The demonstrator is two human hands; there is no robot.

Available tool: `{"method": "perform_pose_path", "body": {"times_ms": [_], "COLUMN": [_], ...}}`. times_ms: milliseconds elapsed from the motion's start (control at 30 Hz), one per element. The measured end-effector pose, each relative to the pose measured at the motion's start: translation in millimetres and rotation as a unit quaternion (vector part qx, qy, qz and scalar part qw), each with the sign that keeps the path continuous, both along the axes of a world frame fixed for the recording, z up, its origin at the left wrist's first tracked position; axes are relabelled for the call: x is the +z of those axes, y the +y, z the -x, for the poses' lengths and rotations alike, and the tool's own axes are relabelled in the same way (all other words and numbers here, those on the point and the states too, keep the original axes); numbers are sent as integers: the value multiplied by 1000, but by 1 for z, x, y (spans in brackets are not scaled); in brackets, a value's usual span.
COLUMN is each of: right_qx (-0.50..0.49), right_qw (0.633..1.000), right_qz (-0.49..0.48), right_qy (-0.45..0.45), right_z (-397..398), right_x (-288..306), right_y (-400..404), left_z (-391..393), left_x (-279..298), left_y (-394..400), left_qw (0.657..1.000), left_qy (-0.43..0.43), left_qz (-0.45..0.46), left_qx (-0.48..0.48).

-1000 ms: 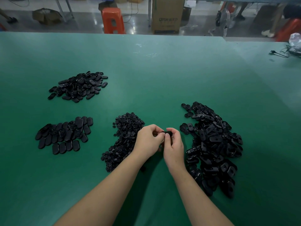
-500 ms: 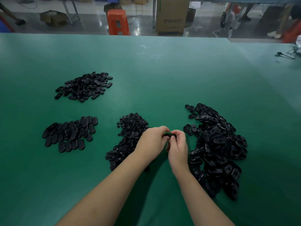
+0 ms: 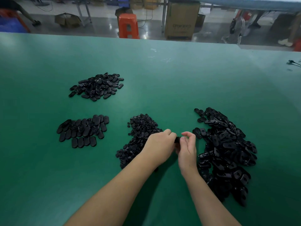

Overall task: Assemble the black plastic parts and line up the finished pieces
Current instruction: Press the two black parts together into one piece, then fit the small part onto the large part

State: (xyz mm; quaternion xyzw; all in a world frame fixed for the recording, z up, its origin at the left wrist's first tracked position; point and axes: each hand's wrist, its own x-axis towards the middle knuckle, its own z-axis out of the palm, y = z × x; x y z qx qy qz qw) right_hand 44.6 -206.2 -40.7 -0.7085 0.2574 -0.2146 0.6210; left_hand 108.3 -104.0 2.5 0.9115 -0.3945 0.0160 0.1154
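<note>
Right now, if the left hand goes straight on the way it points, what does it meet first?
Probably the small black part it grips, then the right hand just past it. Depth is hard to judge here.

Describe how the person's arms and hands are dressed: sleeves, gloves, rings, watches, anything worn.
Both forearms are bare as far as the frame shows: no sleeves reach into view. The left hand and the right hand wear no gloves. No ring, watch, bracelet or tape shows on the visible fingers and wrists. The nails look short and unpainted, though they are small in this view.
</note>
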Motion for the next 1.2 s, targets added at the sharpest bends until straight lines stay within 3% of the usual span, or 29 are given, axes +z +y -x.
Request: {"method": "perform_pose_path", "body": {"times_ms": [100,267,467,667,733,800,933,1200], "right_qx": [7,15,6,11,13,15,13,12], "right_qw": [999,997,997,997,996,996,995,994], "right_qz": [33,71,71,67,69,70,81,85], "right_qy": [-4,30,41,47,49,51,55,68], "right_z": [-1,-2,-3,-4,-4,-4,-3,-2], "right_x": [-4,-9,-11,-11,-11,-10,-9,-7], "right_y": [-1,-1,-1,-2,-2,-1,0,2], "left_z": [-7,-44,-71,-86,-84,-79,-69,-73], "left_x": [1,0,-8,-18,-19,-20,-27,-44], "left_y": [16,83,180,210,204,190,156,126], "left_qw": [995,954,887,849,852,883,944,960], "left_qy": [25,49,-12,3,-7,-21,2,46], "left_qz": [84,186,171,137,159,186,160,128], "left_qx": [56,230,429,511,498,429,290,246]}}
